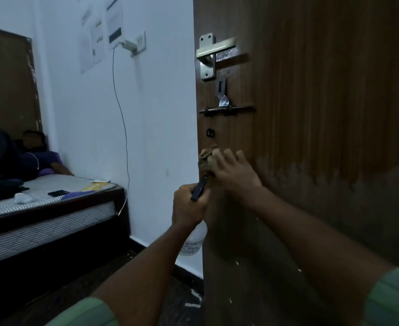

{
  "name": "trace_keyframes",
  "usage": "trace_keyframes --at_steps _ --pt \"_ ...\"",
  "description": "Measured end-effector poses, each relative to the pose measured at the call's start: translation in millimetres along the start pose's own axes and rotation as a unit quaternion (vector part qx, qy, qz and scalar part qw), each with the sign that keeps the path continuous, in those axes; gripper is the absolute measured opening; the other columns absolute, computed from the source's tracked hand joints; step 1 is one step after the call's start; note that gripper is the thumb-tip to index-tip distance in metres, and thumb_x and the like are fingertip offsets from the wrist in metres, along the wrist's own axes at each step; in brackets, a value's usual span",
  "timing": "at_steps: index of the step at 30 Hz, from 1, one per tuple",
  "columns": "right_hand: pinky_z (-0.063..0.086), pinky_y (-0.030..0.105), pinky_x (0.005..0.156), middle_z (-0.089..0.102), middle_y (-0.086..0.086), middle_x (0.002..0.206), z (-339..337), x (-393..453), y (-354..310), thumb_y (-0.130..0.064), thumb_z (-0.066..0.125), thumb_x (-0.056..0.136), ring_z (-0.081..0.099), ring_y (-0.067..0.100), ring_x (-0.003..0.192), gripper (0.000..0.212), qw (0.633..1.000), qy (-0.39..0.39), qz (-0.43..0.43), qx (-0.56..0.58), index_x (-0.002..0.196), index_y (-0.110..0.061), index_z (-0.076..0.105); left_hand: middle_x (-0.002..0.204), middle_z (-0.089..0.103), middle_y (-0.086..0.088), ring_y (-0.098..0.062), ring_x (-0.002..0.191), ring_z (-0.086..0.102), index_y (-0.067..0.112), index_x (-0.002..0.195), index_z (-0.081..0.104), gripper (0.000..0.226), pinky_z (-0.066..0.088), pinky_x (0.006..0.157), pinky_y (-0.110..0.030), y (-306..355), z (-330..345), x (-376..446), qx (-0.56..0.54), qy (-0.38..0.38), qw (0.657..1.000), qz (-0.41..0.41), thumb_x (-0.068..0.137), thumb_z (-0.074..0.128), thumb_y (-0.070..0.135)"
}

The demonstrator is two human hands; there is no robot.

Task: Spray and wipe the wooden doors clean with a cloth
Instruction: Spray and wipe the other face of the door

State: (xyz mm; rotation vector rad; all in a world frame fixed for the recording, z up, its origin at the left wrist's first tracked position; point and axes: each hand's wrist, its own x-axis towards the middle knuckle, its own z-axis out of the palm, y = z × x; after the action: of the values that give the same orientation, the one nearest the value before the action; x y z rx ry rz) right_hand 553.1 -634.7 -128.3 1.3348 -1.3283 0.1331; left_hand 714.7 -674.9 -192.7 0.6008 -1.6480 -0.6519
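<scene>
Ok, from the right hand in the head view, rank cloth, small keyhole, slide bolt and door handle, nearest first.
From the right hand:
1. cloth, under its fingers at the door's edge
2. small keyhole, just above
3. slide bolt, higher up
4. door handle, topmost

One head-worn wide-angle view looks forward and slightly down, close to the door (311,114) that fills its right side. Both forearms reach in from the bottom edge; a bed (52,208) lies further off, left.

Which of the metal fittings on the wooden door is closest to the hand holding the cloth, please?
The small dark fitting, directly above the cloth in the right hand; the sliding bolt and lever handle sit higher.
</scene>
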Motion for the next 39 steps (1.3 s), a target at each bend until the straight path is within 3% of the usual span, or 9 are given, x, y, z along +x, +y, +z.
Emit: trace_keyframes --at_steps 5,12,17,21,24,26,31,36,39 --pt "0.030 0.045 0.118 0.018 0.012 0.167 -3 -44 -19 -0.028 0.060 0.100 0.020 0.038 0.151 0.063 0.907 -0.195 -0.327 -0.183 0.157 -0.033 0.034 0.052 0.058 0.001 -0.018 0.049 0.052 0.018 0.059 0.061 0.042 0.046 0.052 -0.036 19 0 -12 0.001 -0.020 1.000 -0.019 0.085 0.064 0.051" --pt "0.047 0.045 0.090 0.048 0.017 0.142 -14 2 -8 -0.017 0.078 0.080 0.045 0.035 0.118 0.069 0.994 -0.056 0.054 -0.079 0.144 -0.012 0.052 0.049 0.048 0.001 -0.012 0.045 0.039 0.018 0.057 0.055 0.038 0.032 0.050 -0.032 19 -6 -9 -0.057 -0.003 0.998 -0.008 0.086 0.061 0.042" --pt "0.027 0.047 0.121 0.016 0.006 0.169 1 -24 -33 -0.024 0.065 0.098 0.020 0.034 0.153 0.077 0.884 -0.227 -0.337 -0.232 0.162 -0.032 0.022 0.057 0.059 -0.004 -0.014 0.051 0.052 0.017 0.062 0.061 0.039 0.041 0.051 -0.030 10 -6 1 -0.072 -0.050 0.996 -0.008 0.099 0.068 0.028" --pt "0.041 0.047 0.100 0.040 0.014 0.151 -11 -13 8 -0.032 0.079 0.086 0.040 0.037 0.128 0.067 0.983 -0.040 -0.081 -0.162 0.147 -0.022 0.053 0.058 0.059 -0.009 -0.014 0.051 0.053 0.011 0.066 0.064 0.034 0.040 0.050 -0.028 11 1 9 -0.097 -0.119 0.988 -0.004 0.096 0.068 0.027" --pt "0.046 0.049 0.093 0.039 0.020 0.143 -20 -12 14 -0.032 0.074 0.086 0.045 0.038 0.118 0.072 0.989 -0.026 0.132 -0.061 0.150 -0.014 0.045 0.065 0.064 -0.018 -0.022 0.055 0.056 0.003 0.071 0.067 0.032 0.043 0.053 -0.035 9 2 18 -0.133 -0.126 0.983 -0.009 0.094 0.067 0.026" --pt "0.048 0.050 0.094 0.042 0.021 0.145 -17 -28 2 -0.027 0.077 0.082 0.046 0.040 0.120 0.073 0.993 -0.012 0.102 -0.066 0.148 -0.014 0.048 0.062 0.064 -0.011 -0.018 0.055 0.057 0.008 0.069 0.067 0.032 0.044 0.053 -0.032 10 1 21 -0.128 -0.130 0.983 -0.002 0.096 0.067 0.024" --pt "0.049 0.046 0.105 0.039 0.015 0.158 -22 -64 27 -0.021 0.081 0.081 0.046 0.035 0.136 0.070 0.917 -0.177 -0.322 -0.156 0.145 -0.021 0.053 0.059 0.063 -0.005 -0.012 0.052 0.057 0.015 0.063 0.063 0.034 0.045 0.053 -0.030 16 0 24 -0.114 -0.160 0.981 0.007 0.097 0.066 0.020" --pt "0.048 0.051 0.094 0.038 0.022 0.147 -39 -47 61 -0.020 0.074 0.085 0.048 0.040 0.120 0.076 0.993 -0.034 0.057 -0.102 0.154 -0.016 0.042 0.070 0.066 -0.023 -0.025 0.058 0.058 0.002 0.074 0.069 0.030 0.046 0.057 -0.036 24 6 19 -0.162 -0.157 0.974 -0.002 0.097 0.066 0.021" --pt "0.049 0.050 0.094 0.037 0.022 0.149 -22 -78 36 -0.023 0.079 0.081 0.048 0.040 0.121 0.083 0.993 -0.056 -0.008 -0.100 0.154 -0.016 0.038 0.060 0.062 -0.009 -0.021 0.055 0.057 0.010 0.069 0.067 0.032 0.046 0.055 -0.035 32 14 16 -0.157 -0.176 0.972 0.005 0.098 0.067 0.023"
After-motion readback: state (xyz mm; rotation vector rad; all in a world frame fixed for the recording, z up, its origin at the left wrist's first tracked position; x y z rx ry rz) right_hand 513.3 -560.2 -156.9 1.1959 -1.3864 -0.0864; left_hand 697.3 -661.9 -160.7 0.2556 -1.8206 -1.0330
